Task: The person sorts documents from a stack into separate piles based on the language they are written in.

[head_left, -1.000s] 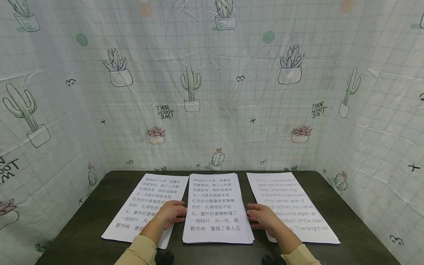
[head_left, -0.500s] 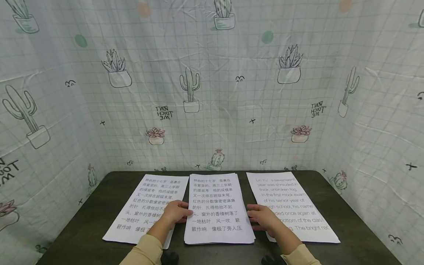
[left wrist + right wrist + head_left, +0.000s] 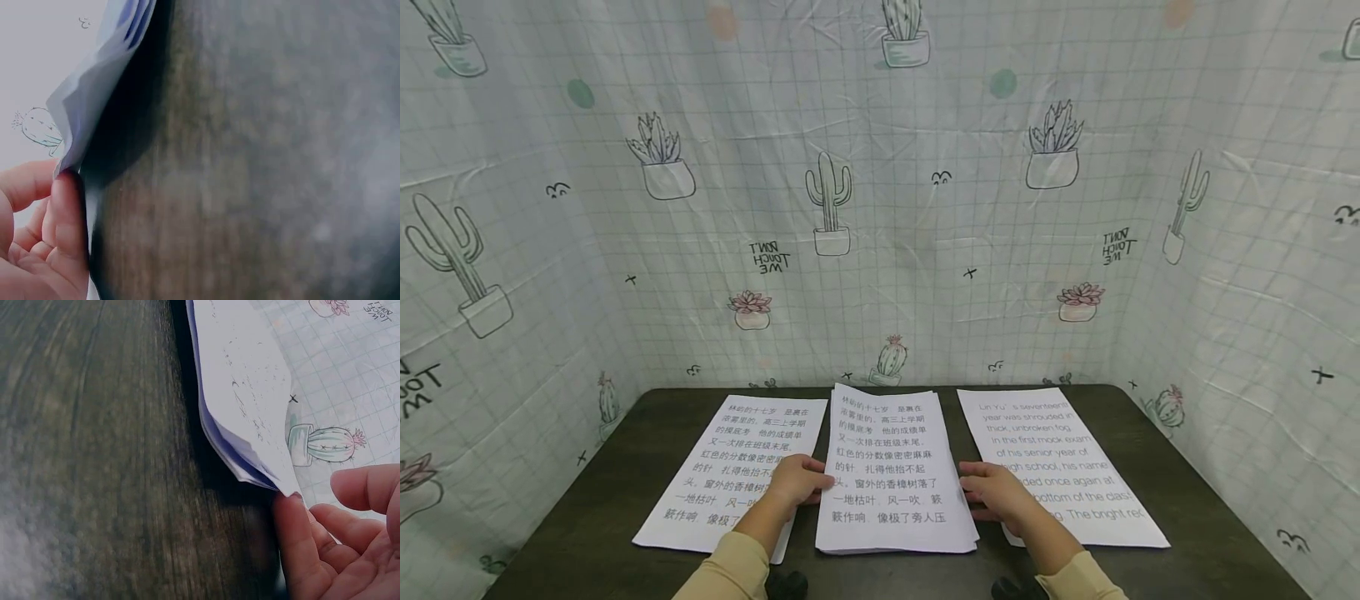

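Note:
A middle stack of white paper sheets [image 3: 887,467] printed with Chinese text lies between my two hands. My left hand [image 3: 797,483] pinches the stack's left edge between thumb and finger, and the far left corner of the upper sheets is raised. In the left wrist view the pinched sheets [image 3: 84,106] bend up in fanned layers. At the right edge, my right hand [image 3: 996,496] touches the sheets with a fingertip from below, its thumb held apart. The right wrist view shows the sheets [image 3: 250,394] slightly separated at that edge.
Left of the middle stack lies another Chinese-printed stack [image 3: 737,442], partly under my left forearm. On the right, an English-printed stack [image 3: 1045,450] lies partly under my right hand. All rest on a dark wooden table [image 3: 625,450], with a cactus-print cloth [image 3: 880,208] hanging around it.
My left hand has moved right onto the middle stack's left edge and taken hold there. The upper sheets' far left corner has risen. My right hand has stayed in place.

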Demonstrator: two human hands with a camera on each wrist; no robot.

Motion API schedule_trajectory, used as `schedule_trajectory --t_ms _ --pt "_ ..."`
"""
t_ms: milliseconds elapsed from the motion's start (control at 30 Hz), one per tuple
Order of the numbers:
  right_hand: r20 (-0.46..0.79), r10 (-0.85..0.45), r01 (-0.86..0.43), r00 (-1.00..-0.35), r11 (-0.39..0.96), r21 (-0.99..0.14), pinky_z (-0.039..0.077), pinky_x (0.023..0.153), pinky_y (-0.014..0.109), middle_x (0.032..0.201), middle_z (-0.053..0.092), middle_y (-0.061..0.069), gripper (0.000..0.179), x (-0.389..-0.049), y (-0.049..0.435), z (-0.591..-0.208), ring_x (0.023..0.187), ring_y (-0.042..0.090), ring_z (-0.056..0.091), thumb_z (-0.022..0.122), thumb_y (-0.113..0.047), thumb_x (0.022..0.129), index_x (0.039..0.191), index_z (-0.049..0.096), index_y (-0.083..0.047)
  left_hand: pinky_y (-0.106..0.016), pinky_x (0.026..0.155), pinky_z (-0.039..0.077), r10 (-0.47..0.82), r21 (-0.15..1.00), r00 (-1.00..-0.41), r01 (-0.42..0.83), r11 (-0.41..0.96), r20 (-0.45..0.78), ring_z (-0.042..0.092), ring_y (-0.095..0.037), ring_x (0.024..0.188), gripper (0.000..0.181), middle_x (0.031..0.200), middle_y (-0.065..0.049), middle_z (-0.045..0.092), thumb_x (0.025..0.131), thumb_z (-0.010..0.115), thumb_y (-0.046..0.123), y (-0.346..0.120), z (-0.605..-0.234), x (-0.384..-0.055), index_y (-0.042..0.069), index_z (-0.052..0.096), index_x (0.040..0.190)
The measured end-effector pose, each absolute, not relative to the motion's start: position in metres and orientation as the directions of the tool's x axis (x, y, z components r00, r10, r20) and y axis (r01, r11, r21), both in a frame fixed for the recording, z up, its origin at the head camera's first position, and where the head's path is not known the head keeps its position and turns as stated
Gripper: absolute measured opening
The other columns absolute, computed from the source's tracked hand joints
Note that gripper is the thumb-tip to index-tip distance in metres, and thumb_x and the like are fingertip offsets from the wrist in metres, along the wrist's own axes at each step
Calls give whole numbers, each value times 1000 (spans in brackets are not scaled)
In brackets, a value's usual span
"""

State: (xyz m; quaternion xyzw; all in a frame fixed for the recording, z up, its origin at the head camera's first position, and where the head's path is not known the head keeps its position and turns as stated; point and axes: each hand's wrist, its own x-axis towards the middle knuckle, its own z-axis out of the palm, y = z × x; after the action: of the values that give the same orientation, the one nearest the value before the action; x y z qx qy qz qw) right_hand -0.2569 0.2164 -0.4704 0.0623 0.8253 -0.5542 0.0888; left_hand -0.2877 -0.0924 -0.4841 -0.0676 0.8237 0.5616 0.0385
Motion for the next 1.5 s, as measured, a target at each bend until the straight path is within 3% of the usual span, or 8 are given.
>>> schedule_trajectory --t_ms 433,933,1500 --pt "-224 13 212 -974 386 -898 59 79 45 124 62 24 45 -257 218 -472 102 29 66 54 -11 95 136 50 7 -23 57 56 -57 930 -991 -134 341 -122 60 -14 66 17 83 -11 63 82 72 6 -88 -483 -285 -4 66 94" --pt "-228 22 220 -973 371 -902 59 79 44 123 62 24 46 -256 218 -470 99 27 66 55 -10 94 137 50 7 -26 68 57 31 979 -988 -144 147 -150 63 -13 79 33 100 -12 66 89 66 9 -88 -487 -289 -7 61 118" --pt "-136 43 142 -990 336 -931 59 80 43 112 66 17 51 -259 221 -458 89 22 68 54 -5 91 141 47 2 -23 69 54 54 992 -991 -125 -17 -124 61 -13 82 38 99 -8 65 92 64 11 -86 -482 -291 -8 57 124"
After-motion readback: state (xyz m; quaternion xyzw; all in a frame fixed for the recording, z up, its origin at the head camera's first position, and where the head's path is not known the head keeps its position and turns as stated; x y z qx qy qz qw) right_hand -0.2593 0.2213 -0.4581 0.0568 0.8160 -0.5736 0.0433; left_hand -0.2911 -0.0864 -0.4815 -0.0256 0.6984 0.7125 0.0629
